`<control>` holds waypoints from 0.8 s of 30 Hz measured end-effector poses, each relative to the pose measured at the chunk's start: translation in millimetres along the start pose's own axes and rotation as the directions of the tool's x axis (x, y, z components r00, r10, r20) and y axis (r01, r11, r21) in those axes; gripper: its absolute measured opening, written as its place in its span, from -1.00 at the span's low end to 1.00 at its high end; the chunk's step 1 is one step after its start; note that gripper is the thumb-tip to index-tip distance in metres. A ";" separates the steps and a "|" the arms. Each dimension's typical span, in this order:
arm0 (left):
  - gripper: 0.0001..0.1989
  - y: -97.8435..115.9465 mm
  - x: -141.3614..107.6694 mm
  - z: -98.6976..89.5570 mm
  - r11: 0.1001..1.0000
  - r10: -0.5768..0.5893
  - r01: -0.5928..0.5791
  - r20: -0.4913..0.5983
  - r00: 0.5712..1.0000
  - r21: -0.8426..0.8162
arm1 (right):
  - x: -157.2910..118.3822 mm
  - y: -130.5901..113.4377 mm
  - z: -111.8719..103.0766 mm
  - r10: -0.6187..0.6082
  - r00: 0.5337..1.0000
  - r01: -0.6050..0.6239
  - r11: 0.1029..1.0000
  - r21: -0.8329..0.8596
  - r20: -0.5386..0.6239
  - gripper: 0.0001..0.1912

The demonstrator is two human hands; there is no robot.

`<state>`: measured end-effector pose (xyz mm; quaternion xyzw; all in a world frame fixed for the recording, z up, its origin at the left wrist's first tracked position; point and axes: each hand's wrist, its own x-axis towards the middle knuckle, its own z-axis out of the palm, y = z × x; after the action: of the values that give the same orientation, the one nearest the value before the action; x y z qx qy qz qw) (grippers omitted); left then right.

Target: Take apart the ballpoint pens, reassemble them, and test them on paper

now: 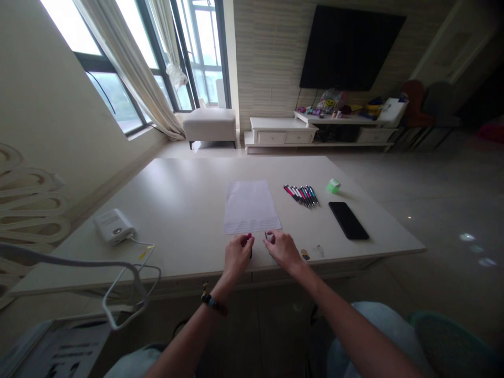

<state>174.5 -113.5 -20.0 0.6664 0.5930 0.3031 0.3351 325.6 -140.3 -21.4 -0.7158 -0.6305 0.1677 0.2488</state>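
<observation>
There it was, a pink-topped piece pinched in the left hand, just short of the paper! Beside it, the right hand held a thin dark piece in a pinch. Farther right lay bunched pens, then a black phone, all on the white table.

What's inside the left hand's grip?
In the left hand, a pink end shows above the grip and a dark part below; whatever lies between is covered and cannot be seen.
</observation>
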 end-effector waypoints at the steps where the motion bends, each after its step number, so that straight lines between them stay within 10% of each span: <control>1: -0.73 0.5 0.9 0.9 0.998 0.007 -0.007 0.000 1.000 0.060 | 1.0 0.8 -2.7 0.006 1.000 -0.006 1.000 -0.008 -0.009 -0.77; 11: -0.66 3.3 3.3 -0.3 0.963 0.078 -0.080 0.018 0.997 0.257 | 5.8 22.7 -43.3 0.111 0.989 -0.115 0.992 -0.043 -0.099 -0.78; 24: -0.73 -12.4 -5.3 -87.0 0.716 -0.053 -0.066 0.148 0.988 0.695 | -17.1 64.0 -75.0 0.229 0.957 -0.169 0.939 -0.298 0.178 -0.84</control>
<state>96.9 -110.3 21.5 0.7672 0.6329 0.0052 0.1040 417.1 -173.2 2.5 -0.7824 -0.5945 0.1758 0.0588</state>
